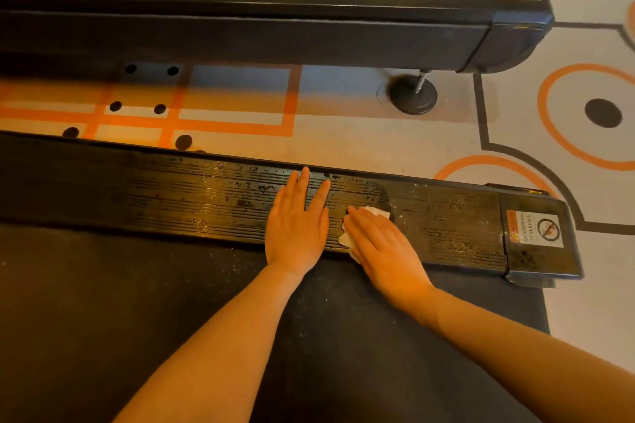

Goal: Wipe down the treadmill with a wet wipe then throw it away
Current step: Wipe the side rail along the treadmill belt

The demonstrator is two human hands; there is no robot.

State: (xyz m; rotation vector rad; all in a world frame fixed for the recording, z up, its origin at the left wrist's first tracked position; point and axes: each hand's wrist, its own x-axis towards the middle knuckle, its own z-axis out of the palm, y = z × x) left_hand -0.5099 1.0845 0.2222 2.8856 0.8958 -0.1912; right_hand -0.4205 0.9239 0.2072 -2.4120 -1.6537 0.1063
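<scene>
We're mid-wipe on the treadmill's ribbed side rail [213, 196], crouched over the belt [171, 319]. Our right hand [381, 244] lies flat w/ straight fingers pressing the wet wipe [347, 239] onto the rail, so that grip is open, not pinching; the flat palm probably spreads pressure so the wipe drags evenly over the grooves. The wipe sits crumpled under the palm, white edges showing at the fingertips and on the thumb side. Our left hand [297, 220] rests just beside it, fingers straight on the rail, holding nothing, likely a brace while we lean fwd. The rail to the left of both hands shines wet w/ streaks; the stretch to the right, up to the end cap w/ the warning sticker [534, 228], looks duller and speckled, so we judge that part is left to do. A 2nd treadmill [309, 34] runs parallel across the patterned floor [412, 141]. No bin in view.
</scene>
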